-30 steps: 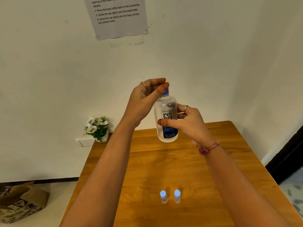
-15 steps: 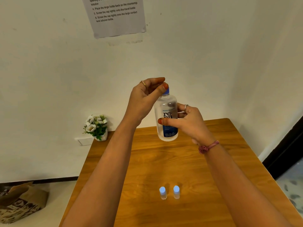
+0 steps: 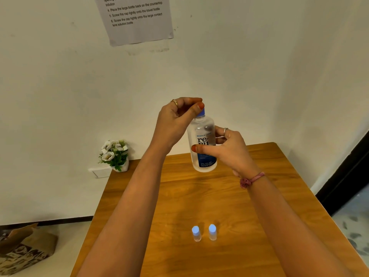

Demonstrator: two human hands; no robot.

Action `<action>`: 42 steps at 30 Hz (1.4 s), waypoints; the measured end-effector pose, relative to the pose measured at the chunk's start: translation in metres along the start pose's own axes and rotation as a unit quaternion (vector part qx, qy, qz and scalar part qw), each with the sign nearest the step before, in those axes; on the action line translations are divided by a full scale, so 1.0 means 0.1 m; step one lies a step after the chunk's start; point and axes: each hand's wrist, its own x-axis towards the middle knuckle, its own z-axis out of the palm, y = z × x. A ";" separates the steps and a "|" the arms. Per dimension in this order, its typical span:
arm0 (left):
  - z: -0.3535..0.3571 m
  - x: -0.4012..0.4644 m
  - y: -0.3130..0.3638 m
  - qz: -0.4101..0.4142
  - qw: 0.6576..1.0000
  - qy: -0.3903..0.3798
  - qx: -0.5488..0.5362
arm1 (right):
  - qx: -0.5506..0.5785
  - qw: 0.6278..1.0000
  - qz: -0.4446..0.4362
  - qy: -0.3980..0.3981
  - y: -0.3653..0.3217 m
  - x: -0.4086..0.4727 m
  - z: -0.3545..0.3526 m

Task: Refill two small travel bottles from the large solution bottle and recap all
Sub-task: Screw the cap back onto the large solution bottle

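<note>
The large clear solution bottle (image 3: 202,134) with a blue label is held upright in the air above the far half of the wooden table (image 3: 219,198). My right hand (image 3: 229,150) grips its body from the right side. My left hand (image 3: 175,120) pinches the blue cap (image 3: 201,113) on top with thumb and fingers. Two small travel bottles stand side by side near the table's middle, both with pale blue caps on: the left one (image 3: 196,233) and the right one (image 3: 212,232).
A small pot of white flowers (image 3: 115,154) stands at the table's far left corner against the wall. A printed instruction sheet (image 3: 137,19) hangs on the wall. A brown paper bag (image 3: 22,248) sits on the floor to the left. A dark doorway edge is at the right.
Both hands keep their hold on the large bottle and its cap. The view has shifted slightly; no clear turn of the cap shows.
</note>
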 end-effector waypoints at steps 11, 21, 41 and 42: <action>0.02 -0.07 -0.07 0.010 1.000 -0.012 0.003 | -0.004 1.000 0.014 0.007 0.03 0.00 0.02; -0.01 -0.03 -0.14 0.011 0.999 0.030 0.016 | -0.053 0.998 0.008 0.018 0.02 0.01 0.05; -0.01 0.01 -0.30 0.032 0.999 0.029 -0.001 | -0.067 0.998 0.009 0.010 0.08 0.06 0.10; -0.03 0.01 -0.30 0.025 1.000 0.018 0.001 | -0.065 0.998 0.012 0.011 0.09 0.06 0.09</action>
